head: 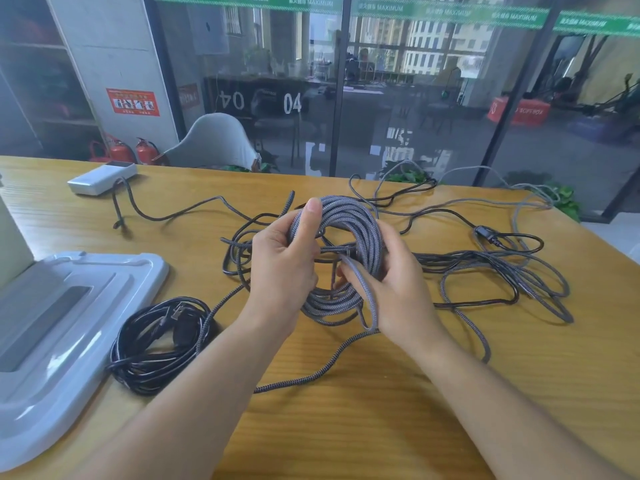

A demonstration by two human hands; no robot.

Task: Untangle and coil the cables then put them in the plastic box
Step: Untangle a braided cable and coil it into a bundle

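A coil of grey braided cable (346,216) is held up above the middle of the wooden table (381,393). My left hand (284,261) grips the coil's left side, thumb pressed on top. My right hand (391,278) holds the right side, and its fingers pinch a loose loop of the same grey cable (365,299) across the coil. A finished coil of black cable (156,344) lies on the table to the left. More tangled grey and black cables (502,271) spread over the table to the right and behind.
The grey plastic box lid (69,323) lies at the left edge, with the box wall (10,244) beside it. A white power bank (102,177) sits at the far left with a braided cable plugged in. A glass wall and a chair stand beyond the table.
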